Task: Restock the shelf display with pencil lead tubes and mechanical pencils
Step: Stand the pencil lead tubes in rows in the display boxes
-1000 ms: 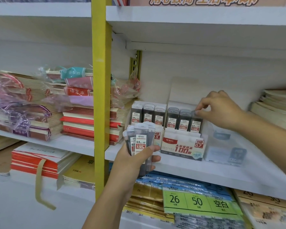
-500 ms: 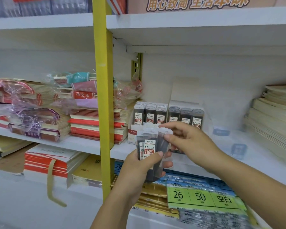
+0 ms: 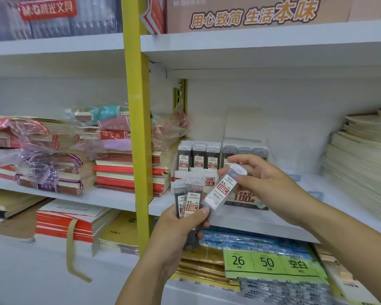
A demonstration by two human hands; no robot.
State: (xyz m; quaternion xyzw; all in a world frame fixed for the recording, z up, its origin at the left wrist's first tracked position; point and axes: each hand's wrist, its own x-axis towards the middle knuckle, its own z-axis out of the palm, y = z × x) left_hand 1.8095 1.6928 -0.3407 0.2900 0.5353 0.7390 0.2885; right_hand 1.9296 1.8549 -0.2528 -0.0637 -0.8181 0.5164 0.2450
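Head view: the left hand point(image 3: 180, 230) grips a small fan of flat, clear plastic pencil lead tubes point(image 3: 188, 201) with red-and-white labels. Its thumb lies across their lower fronts, just in front of and below the white cardboard display box marked HB 0.5 point(image 3: 209, 181). The right hand point(image 3: 266, 183) pinches a single tube of the same kind point(image 3: 221, 189) by its pale cap end, with the thumb and fingertips on opposite sides. This tube is tilted, cap up and to the right, and its lower end meets the fan just in front of that box.

Inside the box, three rows of matching upright tubes point(image 3: 198, 158) stand packed together. Just right of the box, a second display carton point(image 3: 246, 200) holds grey-capped tubes and is partly hidden by the right hand. Both sit on the white shelf board point(image 3: 119, 198). Left of the box rises a yellow metal upright point(image 3: 136, 128), with plastic-wrapped notebook stacks point(image 3: 53, 164) beyond it. I can make out no mechanical pencils.

The tubes look light, rigid and smooth, so probably slippery when held several at once. The leads inside are likely brittle, so a drop could spoil them. Holding the single tube by its narrow edges near the cap seems best, as that leaves the lower body free to slide down into a row. Its label appears to read 0.5, which would suit the HB 0.5 box.
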